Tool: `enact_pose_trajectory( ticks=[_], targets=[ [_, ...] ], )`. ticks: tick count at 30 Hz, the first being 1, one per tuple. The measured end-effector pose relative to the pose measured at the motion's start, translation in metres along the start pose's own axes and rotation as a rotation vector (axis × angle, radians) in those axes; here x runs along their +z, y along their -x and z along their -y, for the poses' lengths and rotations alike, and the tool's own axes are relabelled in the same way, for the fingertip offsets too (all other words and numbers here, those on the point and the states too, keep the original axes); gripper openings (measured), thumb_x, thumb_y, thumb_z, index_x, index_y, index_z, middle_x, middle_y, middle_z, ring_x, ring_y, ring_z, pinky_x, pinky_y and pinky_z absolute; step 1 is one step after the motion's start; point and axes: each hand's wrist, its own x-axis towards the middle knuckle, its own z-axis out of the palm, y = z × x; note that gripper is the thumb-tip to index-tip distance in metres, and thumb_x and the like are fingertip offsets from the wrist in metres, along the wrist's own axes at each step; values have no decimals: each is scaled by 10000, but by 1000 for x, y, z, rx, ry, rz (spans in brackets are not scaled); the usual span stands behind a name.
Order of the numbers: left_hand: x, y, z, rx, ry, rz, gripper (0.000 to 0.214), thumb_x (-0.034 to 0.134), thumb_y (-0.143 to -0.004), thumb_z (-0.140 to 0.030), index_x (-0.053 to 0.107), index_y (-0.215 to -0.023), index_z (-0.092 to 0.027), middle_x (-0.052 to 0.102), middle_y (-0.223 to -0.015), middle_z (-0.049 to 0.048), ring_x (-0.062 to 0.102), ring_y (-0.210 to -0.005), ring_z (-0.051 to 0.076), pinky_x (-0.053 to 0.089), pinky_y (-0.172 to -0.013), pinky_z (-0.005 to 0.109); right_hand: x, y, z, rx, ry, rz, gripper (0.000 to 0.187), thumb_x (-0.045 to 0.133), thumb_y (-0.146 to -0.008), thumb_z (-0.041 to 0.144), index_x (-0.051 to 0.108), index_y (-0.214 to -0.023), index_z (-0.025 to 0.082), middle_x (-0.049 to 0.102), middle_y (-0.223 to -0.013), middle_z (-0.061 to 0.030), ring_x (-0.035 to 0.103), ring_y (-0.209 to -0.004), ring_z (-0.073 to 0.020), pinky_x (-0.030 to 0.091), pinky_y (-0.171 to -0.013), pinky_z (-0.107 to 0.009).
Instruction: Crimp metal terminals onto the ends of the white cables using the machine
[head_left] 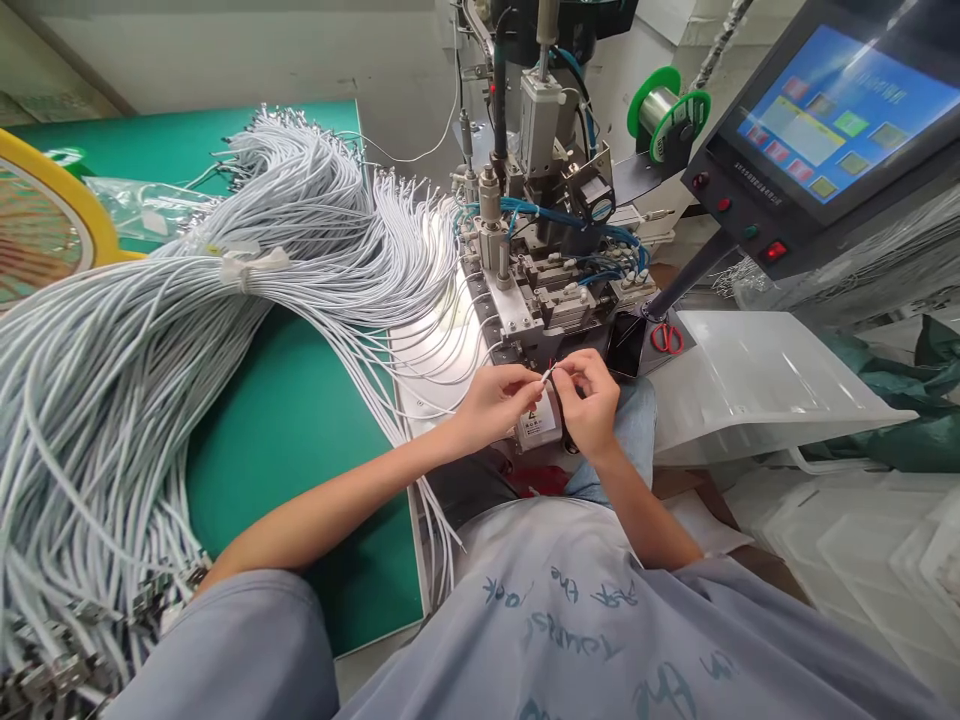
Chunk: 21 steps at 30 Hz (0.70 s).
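1. Left hand (491, 400): grip pinched tight, thumb and fingertips closed on the end of a thin white cable (546, 377).
2. Right hand (589, 395): grip closed too, fingertips nipping the same cable end from the other side, the two hands almost touching.
3. The cable end sits right in front of the machine (540, 240), above its warning label (538, 420).
4. Left of the hands, a big bundle of white cables (225, 280) sprawls over the green table (300, 420).
5. Red scissors (666, 338) lie just right of the machine; a touchscreen (840, 110) stands beyond.
6. Both forearms angle inward, wrists low.
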Motion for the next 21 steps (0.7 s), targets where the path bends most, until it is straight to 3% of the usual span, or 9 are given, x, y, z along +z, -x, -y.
enact_pose_trajectory(
  ticks=[7, 10, 14, 18, 21],
  targets=[
    [-7, 3, -7, 85, -216, 20, 242, 567, -821, -353, 664, -678, -184, 655, -604, -2, 589, -539, 116, 475, -503, 205, 0, -8, 9, 108, -128, 55, 63, 545, -758, 191, 575, -702, 187, 555, -766, -7, 535, -751, -126, 444, -643, -233],
    [-15, -9, 4, 92, -315, -3, 156, 557, -815, -352, 680, -737, -297, 680, -603, -52, 633, -525, 157, 537, -498, 261, 7, -19, 1, 189, -165, 133, 54, 574, -753, 210, 592, -706, 189, 574, -824, -4, 544, -741, -111, 425, -574, -196],
    [-16, -24, 7, 105, -313, -24, 142, 573, -788, -330, 674, -722, -405, 663, -554, -109, 666, -526, 190, 578, -462, 300, 6, -31, -8, 224, -206, 96, 54, 625, -726, 183, 586, -689, 182, 576, -831, 9, 497, -663, -77, 410, -549, -173],
    [-13, -21, 6, 84, -311, 47, 168, 572, -783, -306, 696, -754, -415, 677, -594, -106, 673, -549, 204, 604, -506, 319, -2, -26, -6, 181, -255, 146, 89, 610, -745, 154, 545, -687, 175, 546, -771, 25, 497, -671, -75, 415, -578, -170],
    [-28, -22, 28, 170, -442, 180, 258, 536, -820, -284, 664, -967, -452, 659, -586, -113, 623, -465, 187, 556, -413, 306, -3, -28, -9, 181, -191, 227, 94, 596, -762, 124, 541, -703, 172, 547, -747, 29, 518, -690, -85, 421, -628, -186]
  ],
)
